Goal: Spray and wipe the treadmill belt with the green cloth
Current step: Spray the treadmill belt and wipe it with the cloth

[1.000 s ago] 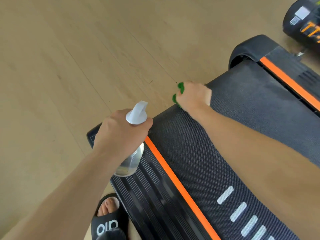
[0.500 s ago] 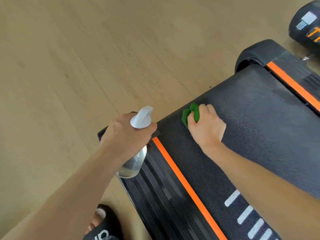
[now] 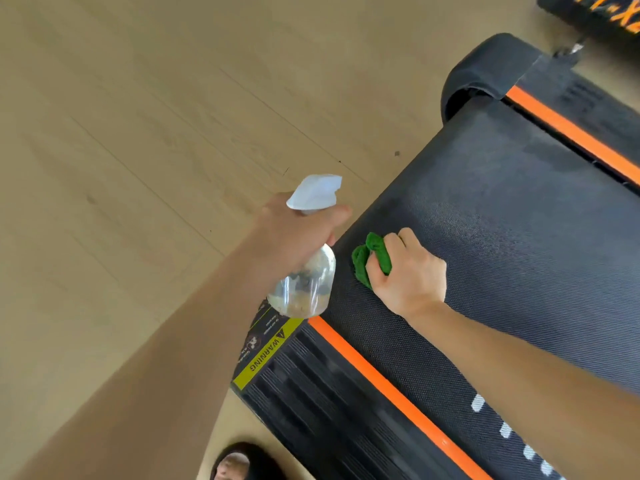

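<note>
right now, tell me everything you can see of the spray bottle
The spray bottle has a clear rounded plastic body and a white trigger head. The left hand grips its neck, holding it off the surface, tilted, above the treadmill's near corner beside the belt. Any liquid level is hard to tell.

bright, even daylight with soft shadows only. slight motion blur near the left hand (image 3: 298, 233), and wide-angle stretch toward the frame edges.

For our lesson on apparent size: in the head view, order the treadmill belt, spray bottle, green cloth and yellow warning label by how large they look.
1. Treadmill belt
2. Spray bottle, though it is held nearer the camera
3. Yellow warning label
4. Green cloth, partly hidden under the right hand
</note>
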`<state>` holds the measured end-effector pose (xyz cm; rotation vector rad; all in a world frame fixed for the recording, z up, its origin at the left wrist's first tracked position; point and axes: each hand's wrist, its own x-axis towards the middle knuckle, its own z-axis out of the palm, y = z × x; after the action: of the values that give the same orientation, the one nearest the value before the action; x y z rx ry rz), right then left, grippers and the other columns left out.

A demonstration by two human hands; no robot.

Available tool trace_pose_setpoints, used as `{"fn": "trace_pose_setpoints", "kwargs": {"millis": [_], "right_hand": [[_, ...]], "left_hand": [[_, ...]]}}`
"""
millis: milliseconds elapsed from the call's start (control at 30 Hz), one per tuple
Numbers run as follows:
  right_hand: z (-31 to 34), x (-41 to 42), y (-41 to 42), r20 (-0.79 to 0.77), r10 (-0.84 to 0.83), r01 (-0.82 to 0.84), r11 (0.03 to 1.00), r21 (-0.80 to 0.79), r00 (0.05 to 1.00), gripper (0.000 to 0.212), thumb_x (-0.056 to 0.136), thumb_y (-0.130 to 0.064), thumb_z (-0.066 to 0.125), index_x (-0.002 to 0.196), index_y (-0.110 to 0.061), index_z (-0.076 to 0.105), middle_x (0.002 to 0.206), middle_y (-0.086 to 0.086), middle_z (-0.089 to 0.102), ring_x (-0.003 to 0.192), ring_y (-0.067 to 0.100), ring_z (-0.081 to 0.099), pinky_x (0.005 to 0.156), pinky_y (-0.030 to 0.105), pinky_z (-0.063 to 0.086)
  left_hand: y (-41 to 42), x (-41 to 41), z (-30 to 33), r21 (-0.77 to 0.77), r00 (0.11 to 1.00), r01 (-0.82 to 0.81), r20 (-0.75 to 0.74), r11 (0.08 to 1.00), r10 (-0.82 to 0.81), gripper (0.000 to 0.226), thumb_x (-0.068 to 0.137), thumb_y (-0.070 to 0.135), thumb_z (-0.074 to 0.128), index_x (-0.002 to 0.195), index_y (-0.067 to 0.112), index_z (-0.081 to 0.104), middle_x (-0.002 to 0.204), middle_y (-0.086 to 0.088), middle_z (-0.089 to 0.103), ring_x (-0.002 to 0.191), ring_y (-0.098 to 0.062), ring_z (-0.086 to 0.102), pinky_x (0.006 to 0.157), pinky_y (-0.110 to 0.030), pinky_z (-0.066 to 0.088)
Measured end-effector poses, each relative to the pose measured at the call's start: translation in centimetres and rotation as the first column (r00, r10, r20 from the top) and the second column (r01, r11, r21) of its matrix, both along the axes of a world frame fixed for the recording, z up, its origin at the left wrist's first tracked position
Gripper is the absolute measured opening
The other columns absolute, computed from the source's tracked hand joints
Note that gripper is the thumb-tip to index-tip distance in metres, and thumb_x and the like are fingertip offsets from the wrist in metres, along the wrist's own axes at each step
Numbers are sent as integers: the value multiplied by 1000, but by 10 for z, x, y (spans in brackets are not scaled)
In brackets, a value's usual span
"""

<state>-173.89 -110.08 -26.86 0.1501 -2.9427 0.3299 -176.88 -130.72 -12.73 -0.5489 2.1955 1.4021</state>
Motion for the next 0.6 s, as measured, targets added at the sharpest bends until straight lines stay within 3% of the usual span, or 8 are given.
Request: {"fn": "trace_pose_setpoints", "kwargs": {"millis": [100, 233, 400, 600], "right_hand": [[1, 0, 0, -7, 5, -5, 1000, 5, 1000, 33, 92, -43, 46, 83, -13, 56, 84, 1, 49, 54, 17, 34, 46, 24, 29], [5, -1, -2, 42, 17, -17, 1000, -6, 999, 29, 92, -42, 49, 84, -15, 55, 85, 3, 49, 54, 23, 49, 45, 25, 32], [7, -2, -1, 37, 43, -42, 998, -42, 998, 27, 89, -41, 54, 85, -14, 57, 85, 4, 51, 53, 22, 51, 46, 24, 28], [4, -4, 2, 55, 58, -53, 995, -81, 997, 26, 87, -43, 56, 91, -17, 59, 87, 2, 54, 56, 22, 54, 43, 25, 35]], "left_hand": [[-1, -17, 1, -5, 998, 45, 48, 999, -45, 30, 87, 44, 72, 70, 20, 68, 62, 10, 64, 48, -9, 50, 54, -22, 45], [-3, -27, 9, -60, 991, 80, 113, 995, -73, 30, 89, 41, 71, 72, 16, 67, 48, 14, 59, 41, -5, 46, 38, -13, 40], [1, -47, 20, -114, 987, 75, 150, 991, -58, 29, 88, 42, 74, 89, 13, 73, 66, 8, 70, 60, -16, 56, 62, -31, 52], [18, -61, 26, -179, 991, 74, 125, 981, -52, 26, 86, 44, 76, 89, 18, 72, 67, 8, 70, 52, -15, 56, 58, -28, 46]]}}
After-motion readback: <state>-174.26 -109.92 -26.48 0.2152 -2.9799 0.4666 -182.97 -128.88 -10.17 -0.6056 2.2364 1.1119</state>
